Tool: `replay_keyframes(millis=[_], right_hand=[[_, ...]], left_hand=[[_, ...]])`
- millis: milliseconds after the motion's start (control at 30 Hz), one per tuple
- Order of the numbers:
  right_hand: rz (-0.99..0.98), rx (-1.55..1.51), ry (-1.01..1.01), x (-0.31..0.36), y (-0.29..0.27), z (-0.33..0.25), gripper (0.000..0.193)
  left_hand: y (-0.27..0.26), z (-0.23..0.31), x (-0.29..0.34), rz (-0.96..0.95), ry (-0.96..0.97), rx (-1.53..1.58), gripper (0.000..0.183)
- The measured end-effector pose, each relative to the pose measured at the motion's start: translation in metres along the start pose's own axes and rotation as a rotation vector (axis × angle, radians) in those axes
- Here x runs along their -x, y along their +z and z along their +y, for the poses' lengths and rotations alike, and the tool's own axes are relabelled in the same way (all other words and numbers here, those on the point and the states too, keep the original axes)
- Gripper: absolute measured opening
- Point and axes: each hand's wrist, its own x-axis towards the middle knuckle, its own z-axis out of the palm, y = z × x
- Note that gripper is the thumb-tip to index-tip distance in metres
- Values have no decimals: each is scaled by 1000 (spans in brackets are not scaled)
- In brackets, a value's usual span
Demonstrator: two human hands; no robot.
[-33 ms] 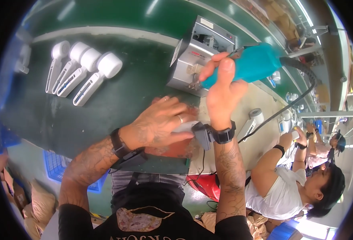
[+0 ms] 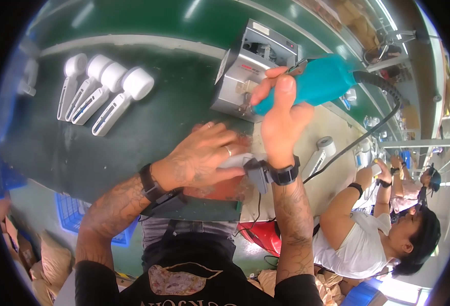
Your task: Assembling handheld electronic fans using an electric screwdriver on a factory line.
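My right hand (image 2: 285, 115) grips a teal powered screwdriver (image 2: 322, 80) with a black cord trailing from its rear end. The driver's front end is at the face of a grey screw feeder (image 2: 243, 69), near a small metal bracket; its tip is hard to make out. My left hand (image 2: 204, 155) is closed over a white plastic part (image 2: 235, 161) above a reddish-brown pad (image 2: 217, 189). Most of that part is hidden by my fingers and the right wrist's band. Several white long-handled devices with round heads (image 2: 112, 76) lie side by side at the far left of the green tabletop.
Another white device (image 2: 321, 153) lies on the pale surface (image 2: 271, 188) at right, by the hanging cord (image 2: 360, 138). A co-worker (image 2: 360, 239) sits close on my right. A blue crate (image 2: 72, 214) and a red object (image 2: 260, 237) are below the table edge.
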Motion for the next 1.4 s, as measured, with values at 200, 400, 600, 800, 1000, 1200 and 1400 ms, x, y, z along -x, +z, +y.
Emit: replay_keyframes(millis=[200,400,600,800,1000,1200,1400], right_hand=[[61,-193,90,51,-36,-31,63],[87,-107,113,66,-39,-29,74],[80,-131,122,71,-36,-22,69],[79,-303,181,83,-44,-10,53],[-19,-101,83,74,-34,-1,32],[112,-183,233,75,-40,-9,47],[83,-80,-32,19,-21,-16,48]], left_hand=[[-2,3,-1,25,-27,-11,47],[-3,5,-1,-30,-73,-15,45],[-5,6,1,-40,-95,7,43],[-5,9,-11,-136,-35,-35,52],[-8,9,-2,-115,-82,-79,49],[-1,7,-6,-57,-46,-69,42],[-6,9,-2,-48,-53,-24,40]])
